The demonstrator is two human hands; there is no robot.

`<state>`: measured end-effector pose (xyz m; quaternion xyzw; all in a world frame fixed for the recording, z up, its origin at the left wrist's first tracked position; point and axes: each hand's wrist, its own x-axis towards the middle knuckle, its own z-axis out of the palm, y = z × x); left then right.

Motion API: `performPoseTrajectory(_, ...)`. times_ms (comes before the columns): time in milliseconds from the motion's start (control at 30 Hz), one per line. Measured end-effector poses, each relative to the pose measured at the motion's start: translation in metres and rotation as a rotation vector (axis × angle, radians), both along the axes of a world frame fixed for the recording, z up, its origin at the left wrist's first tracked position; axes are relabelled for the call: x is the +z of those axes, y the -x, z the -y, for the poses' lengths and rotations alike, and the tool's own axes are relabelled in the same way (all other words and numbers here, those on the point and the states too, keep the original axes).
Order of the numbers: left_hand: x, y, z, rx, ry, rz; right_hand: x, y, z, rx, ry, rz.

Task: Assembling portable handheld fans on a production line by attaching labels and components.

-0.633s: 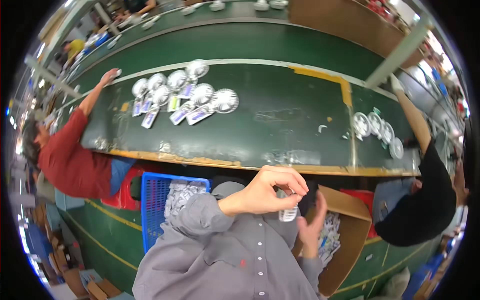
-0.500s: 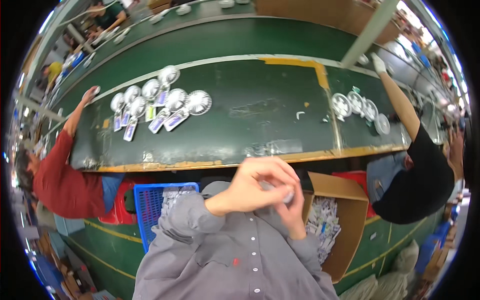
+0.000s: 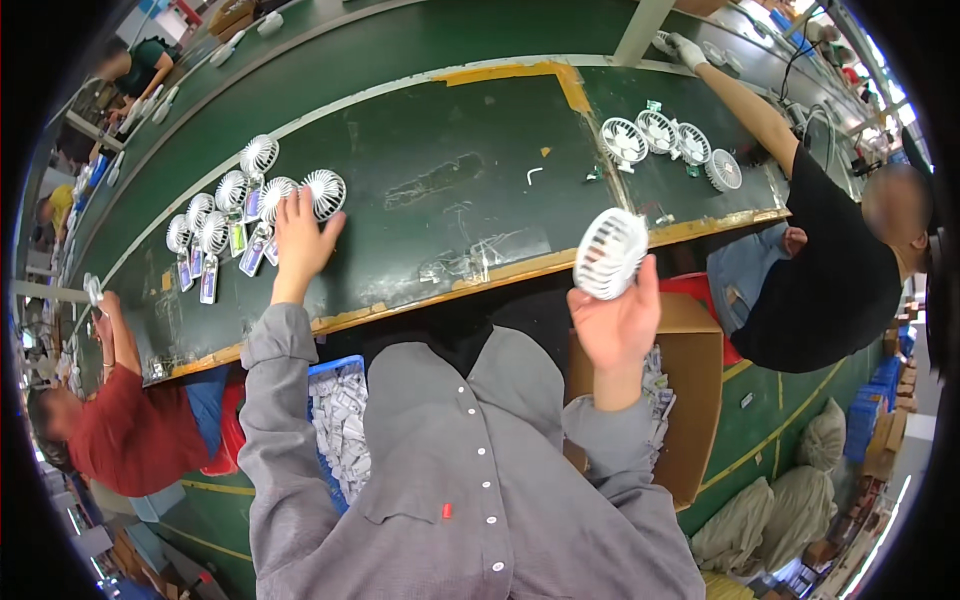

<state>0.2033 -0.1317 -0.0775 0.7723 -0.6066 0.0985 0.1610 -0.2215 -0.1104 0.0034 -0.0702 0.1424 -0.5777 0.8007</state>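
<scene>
My left hand (image 3: 303, 243) reaches over the green table with its fingers stretched out, lying against the right side of a cluster of small handheld fans. One such fan (image 3: 326, 195) with a round white cage is just beyond its fingertips; part of the cluster hides behind the hand. My right hand (image 3: 622, 322) is raised palm up at the table's near edge and holds a white fan head (image 3: 610, 254) by its lower side. Its slatted cage is tilted. Whether a handle is attached cannot be seen.
Several white fan parts (image 3: 690, 143) with green bits lie at the table's (image 3: 450, 230) right. A blue crate (image 3: 337, 367) and a cardboard box (image 3: 700, 400), both with small packets, flank my lap. Co-workers sit on either side; a gloved hand (image 3: 688, 53) is at the far right.
My hands were together in front of my chest. They have parted: the left went out to the fan cluster, the right rose rightward with the fan head. The view has turned.
</scene>
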Motion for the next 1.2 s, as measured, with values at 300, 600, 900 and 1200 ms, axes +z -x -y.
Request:
performPoseTrajectory(300, 0.014, 0.083, 0.004, -0.210, -0.067, -0.064, 0.018, 0.032, 0.025, -0.082, 0.109, -0.030)
performPoseTrajectory(600, 0.065, 0.103, -0.009, -0.261, 0.235, -1.237, -0.029, 0.010, 0.105, -0.485, 0.548, -1.638)
performPoseTrajectory(900, 0.084, 0.096, -0.072, -0.387, 0.422, -1.857, -0.095, 0.003, 0.177, -0.674, 1.073, -2.403)
performPoseTrajectory(1200, 0.074, 0.115, -0.119, -0.251, 0.435, -2.058, -0.080, -0.052, 0.143, -0.433, 1.243, -2.257)
